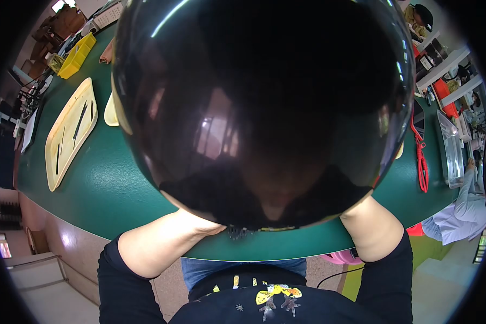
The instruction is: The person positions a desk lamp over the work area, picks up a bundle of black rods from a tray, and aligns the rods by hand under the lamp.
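Observation:
A large, glossy black round object (270, 108) fills the middle of the head view, very close to the camera, with reflections on its surface. What kind of thing it is, I cannot tell. Behind its lower left edge goes my left hand (202, 224); only the wrist and a bit of the hand show. My right hand (356, 209) disappears behind the lower right edge in the same way. The fingers of both hands are hidden, so anything they hold or touch is out of sight. Both forearms reach over the green table (113, 178).
At left lies a cream tray (70, 140) with several thin dark tools, and beyond it a yellow bin (76, 55). On the right are a red cord (422, 167) and a clear plastic tray (450, 151). Other people sit at far right (459, 216) and upper right (418, 21).

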A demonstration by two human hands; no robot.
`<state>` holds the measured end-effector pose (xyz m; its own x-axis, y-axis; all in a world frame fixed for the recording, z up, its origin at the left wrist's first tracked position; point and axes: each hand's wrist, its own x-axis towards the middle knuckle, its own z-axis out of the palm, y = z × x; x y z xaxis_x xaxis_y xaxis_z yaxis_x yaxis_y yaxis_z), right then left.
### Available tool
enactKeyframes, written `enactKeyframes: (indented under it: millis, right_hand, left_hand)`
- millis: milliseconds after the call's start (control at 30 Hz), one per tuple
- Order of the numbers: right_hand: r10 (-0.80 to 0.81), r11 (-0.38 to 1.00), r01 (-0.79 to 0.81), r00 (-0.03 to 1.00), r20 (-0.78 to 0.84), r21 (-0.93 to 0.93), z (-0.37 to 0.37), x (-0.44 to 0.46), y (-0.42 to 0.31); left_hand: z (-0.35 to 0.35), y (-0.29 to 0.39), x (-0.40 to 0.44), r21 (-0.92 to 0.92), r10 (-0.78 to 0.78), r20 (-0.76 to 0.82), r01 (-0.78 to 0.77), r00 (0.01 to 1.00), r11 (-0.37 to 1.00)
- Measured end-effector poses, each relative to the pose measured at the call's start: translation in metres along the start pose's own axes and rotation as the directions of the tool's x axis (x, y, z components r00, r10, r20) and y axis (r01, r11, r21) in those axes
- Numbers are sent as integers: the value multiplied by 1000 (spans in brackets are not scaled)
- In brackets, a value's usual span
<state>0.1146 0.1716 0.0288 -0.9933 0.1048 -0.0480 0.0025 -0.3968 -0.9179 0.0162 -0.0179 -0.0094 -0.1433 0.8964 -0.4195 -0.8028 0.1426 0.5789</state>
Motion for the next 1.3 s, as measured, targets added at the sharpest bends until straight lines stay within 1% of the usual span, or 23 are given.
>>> enactKeyframes:
  millis: [100,133,167,233,267,300,367,400,433,467,500,567,633,667,700,767,800,833,867,900,1000,1100,1300]
  right_hand:
    - [114,981,-96,988,102,-171,9,2,5]
    - [175,982,-165,978,114,-88,15,0,4]
    - [66,989,-89,979,194,115,12,1,10]
    - [-186,858,19,943,276,513,7,6,22]
    - [-76,941,21,985,152,339,4,-2,15]
    - [-187,952,206,977,-102,225,3,5,30]
    - [-335,932,288,916,218,221,-14,0,4]
    - [-335,942,334,940,72,23,-5,0,15]
    - [-356,924,338,932,-74,-180,2,1,28]
    - [-343,887,329,939,16,-323,-1,3,34]
    - [-225,882,177,972,-62,-437,10,1,23]
    - [-105,981,105,994,13,-164,10,-1,9]
    - [-100,971,101,995,16,-218,16,-2,0]
    - [-97,965,99,995,17,-245,17,-2,-2]
    - [-158,936,164,986,43,-312,0,-2,25]
    - [-136,888,142,990,44,-437,1,-3,22]
    - [-94,961,98,995,30,-257,4,-4,20]
    - [-48,997,49,999,26,-67,9,-4,19]
    - [-1,992,-3,999,33,124,13,-4,16]
    - [-132,980,133,991,12,-150,12,0,8]
    - [-457,888,432,867,200,161,-31,5,53]
    - [-284,940,284,958,-27,189,-13,5,38]
    - [-330,937,329,944,-16,121,-11,8,25]
  left_hand:
    - [-3,-8,2,22,60,2,-60,998,998]
    - [-5,-11,3,28,92,4,-92,996,995]
    - [-7,-13,5,163,126,34,-129,992,978]
    - [-12,-15,5,419,179,101,-205,979,885]
    - [-16,-13,8,804,272,257,-362,927,472]
    - [-2,-6,0,780,280,217,-339,935,526]
    - [11,-5,-3,820,301,283,-392,911,417]
    - [18,2,-2,841,257,316,-395,913,369]
    - [24,3,-3,842,256,265,-352,930,409]
    - [28,5,-4,838,252,213,-309,944,449]
    - [30,5,-5,832,245,160,-264,956,488]
    - [8,0,1,806,264,165,-284,951,520]
    - [13,8,-4,705,246,176,-296,953,644]
    - [8,3,-2,588,225,170,-282,959,758]
    - [4,-1,0,634,219,146,-261,965,728]
    - [-3,-6,5,721,209,99,-215,973,658]
    - [-7,-12,7,600,247,103,-258,964,757]
    - [-12,-14,5,329,127,117,-160,985,931]
    - [-13,-14,5,328,132,117,-164,984,930]
    - [-13,-12,5,314,167,106,-192,980,930]
    - [-8,-5,4,269,266,74,-276,961,923]
    - [9,9,6,227,356,38,-355,934,907]
    - [22,24,15,203,396,20,-391,918,898]
